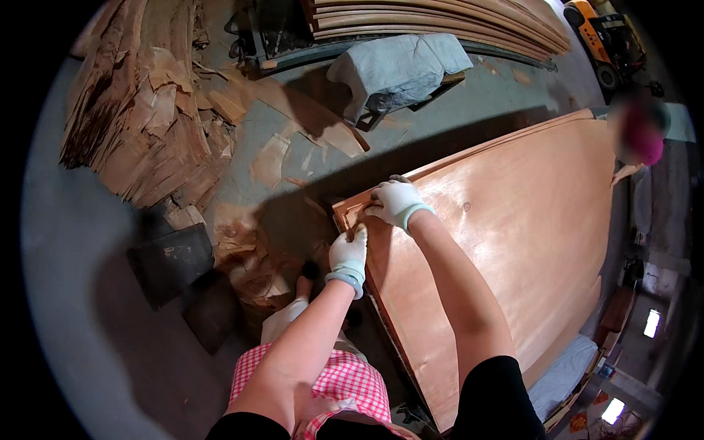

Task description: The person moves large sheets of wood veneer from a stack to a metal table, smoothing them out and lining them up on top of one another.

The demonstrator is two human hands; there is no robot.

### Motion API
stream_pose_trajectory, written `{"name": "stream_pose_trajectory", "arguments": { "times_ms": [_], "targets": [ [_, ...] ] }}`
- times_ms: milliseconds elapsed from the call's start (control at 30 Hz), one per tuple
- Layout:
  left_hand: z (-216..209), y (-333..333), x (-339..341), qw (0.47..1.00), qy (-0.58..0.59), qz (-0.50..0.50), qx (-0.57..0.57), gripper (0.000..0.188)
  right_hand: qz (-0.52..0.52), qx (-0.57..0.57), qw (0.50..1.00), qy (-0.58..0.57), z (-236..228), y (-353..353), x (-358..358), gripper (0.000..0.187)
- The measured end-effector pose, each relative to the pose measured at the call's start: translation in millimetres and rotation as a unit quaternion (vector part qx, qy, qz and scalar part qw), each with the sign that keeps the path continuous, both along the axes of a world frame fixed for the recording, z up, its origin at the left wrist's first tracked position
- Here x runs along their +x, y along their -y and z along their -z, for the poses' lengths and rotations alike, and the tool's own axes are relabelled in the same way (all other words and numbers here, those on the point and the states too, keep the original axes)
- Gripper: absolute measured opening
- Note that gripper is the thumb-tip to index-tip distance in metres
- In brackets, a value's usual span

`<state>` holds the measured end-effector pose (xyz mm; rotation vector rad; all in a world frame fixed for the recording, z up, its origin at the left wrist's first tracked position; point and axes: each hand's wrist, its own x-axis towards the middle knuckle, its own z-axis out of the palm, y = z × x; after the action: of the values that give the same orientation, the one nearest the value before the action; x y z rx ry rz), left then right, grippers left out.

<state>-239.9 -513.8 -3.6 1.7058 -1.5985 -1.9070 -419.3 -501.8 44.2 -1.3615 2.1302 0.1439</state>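
Note:
A stack of large reddish-brown wood veneer sheets (506,242) lies in front of me and to the right, its near-left corner under my hands. My left hand (348,255), in a white glove with a pale green cuff, is closed on the left edge of the top veneer sheet near that corner. Just beyond it, my right hand (397,201), gloved alike, grips the far edge with curled fingers. At the corner between the hands, several sheet edges (353,213) show in layers. The fingertips under the sheet are hidden.
Broken veneer scraps (147,110) are heaped at the far left, with more scraps (249,257) on the floor near my feet. A cloth-covered low stand (400,70) is beyond the stack. Another person (639,136) stands at its far right end. An orange forklift (590,33) is behind.

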Motion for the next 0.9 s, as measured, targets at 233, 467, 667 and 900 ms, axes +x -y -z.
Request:
{"name": "stream_pose_trajectory", "arguments": {
  "times_ms": [233, 467, 667, 900],
  "targets": [
    [-17.5, 6.3, 4.9, 0.982, 0.085, 0.142, -0.091, 0.033, -0.023, -0.09, 0.995, -0.029, 5.1, -19.2, 2.5, 0.055],
    [-9.5, 7.6, 9.8, 0.985, 0.064, 0.145, -0.073, 0.034, -0.047, 0.001, 0.997, -0.063, -17.3, 0.1, 8.5, 0.043],
    [-24.0, 1.2, 28.3, 0.981, 0.007, 0.118, -0.155, 0.038, -0.048, -0.167, 0.983, -0.051, -19.3, -31.3, 8.1, 0.025],
    [-31.5, 18.8, 35.9, 0.955, -0.069, 0.154, -0.245, 0.036, -0.062, -0.196, 0.978, -0.031, -32.6, -45.0, 15.9, 0.018]
  ]
}}
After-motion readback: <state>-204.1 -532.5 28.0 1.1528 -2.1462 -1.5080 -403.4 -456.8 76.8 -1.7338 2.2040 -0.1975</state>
